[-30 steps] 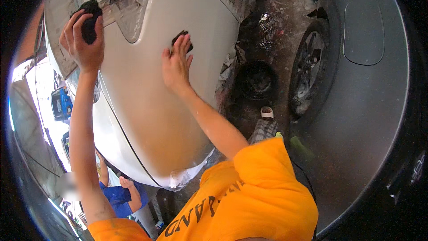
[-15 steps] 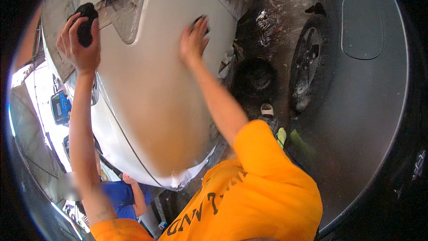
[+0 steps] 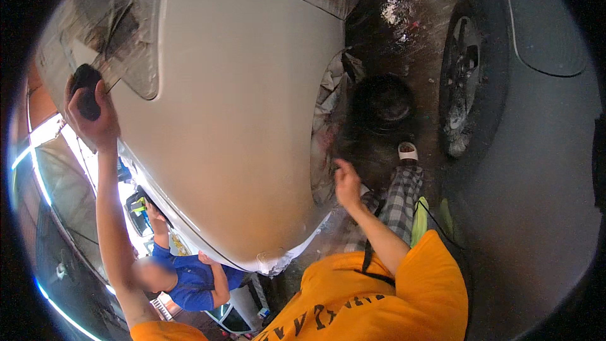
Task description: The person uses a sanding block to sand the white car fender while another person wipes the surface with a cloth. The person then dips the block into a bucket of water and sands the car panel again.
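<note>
My left hand is raised at the upper left, its fingers wrapped round a black rounded pad. It is close to the plastic-covered window of a pale car. Below and right of that window spreads the car's dull white body panel, with an orange tint low down. My right hand hangs off the panel beside the papered wheel arch. One finger points out; the others are blurred and partly hidden, and I cannot see anything in them.
A grey car stands close on my right, its wheel facing the gap. A dark round tub-like thing sits on the floor between the cars, near my white shoe. Another person in blue is beyond the pale car's lower edge.
My right hand has left the panel, coming down and right to the wheel arch; the dark thing under its fingers no longer shows. The left hand, still holding the black pad, appears lower.
</note>
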`<state>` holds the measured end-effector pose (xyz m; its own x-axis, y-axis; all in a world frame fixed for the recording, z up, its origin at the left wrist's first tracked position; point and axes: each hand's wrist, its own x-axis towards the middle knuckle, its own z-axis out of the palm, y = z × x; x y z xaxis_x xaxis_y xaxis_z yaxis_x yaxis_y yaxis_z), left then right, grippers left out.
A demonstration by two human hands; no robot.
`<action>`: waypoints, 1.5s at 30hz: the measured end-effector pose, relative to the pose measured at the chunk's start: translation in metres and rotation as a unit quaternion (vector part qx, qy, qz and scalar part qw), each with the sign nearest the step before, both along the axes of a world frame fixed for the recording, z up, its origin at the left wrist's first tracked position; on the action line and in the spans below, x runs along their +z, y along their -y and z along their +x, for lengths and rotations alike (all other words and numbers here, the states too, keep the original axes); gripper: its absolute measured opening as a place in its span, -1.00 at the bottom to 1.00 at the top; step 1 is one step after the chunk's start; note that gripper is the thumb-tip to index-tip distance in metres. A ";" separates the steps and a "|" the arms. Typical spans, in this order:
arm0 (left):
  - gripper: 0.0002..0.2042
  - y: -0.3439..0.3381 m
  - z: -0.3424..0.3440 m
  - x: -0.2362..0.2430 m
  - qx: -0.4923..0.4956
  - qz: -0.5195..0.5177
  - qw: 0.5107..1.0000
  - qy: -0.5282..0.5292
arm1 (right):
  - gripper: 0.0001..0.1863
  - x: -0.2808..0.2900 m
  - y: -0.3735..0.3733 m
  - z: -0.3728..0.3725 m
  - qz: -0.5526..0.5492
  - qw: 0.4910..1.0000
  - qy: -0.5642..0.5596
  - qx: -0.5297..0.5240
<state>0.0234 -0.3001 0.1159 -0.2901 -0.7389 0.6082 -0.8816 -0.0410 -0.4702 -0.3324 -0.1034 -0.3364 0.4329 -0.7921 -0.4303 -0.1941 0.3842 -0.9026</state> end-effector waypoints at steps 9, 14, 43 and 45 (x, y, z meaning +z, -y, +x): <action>-0.84 -0.073 -0.108 -0.106 0.003 0.495 0.866 0.076 | -0.56 -0.135 -0.062 -0.097 0.189 0.964 -0.186 0.018; -0.73 -0.040 -0.136 -0.245 -0.028 0.695 0.686 0.213 | -0.47 -0.157 -0.066 -0.118 0.187 0.967 -0.170 -0.020; -0.24 -0.095 -0.151 -0.274 0.173 0.483 0.858 0.021 | -0.34 -0.121 0.155 -0.008 0.352 0.908 0.028 -0.225; -0.24 -0.095 -0.108 -0.222 0.171 0.452 0.870 0.097 | -0.14 -0.146 0.183 -0.016 0.247 0.960 0.024 -0.130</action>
<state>-0.0847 -0.2054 -0.1064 0.0088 -0.9535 -0.3013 -0.7913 0.1776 -0.5850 -0.3488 -0.2864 -0.4825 0.2770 -0.5798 -0.7662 0.0029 0.7979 -0.6027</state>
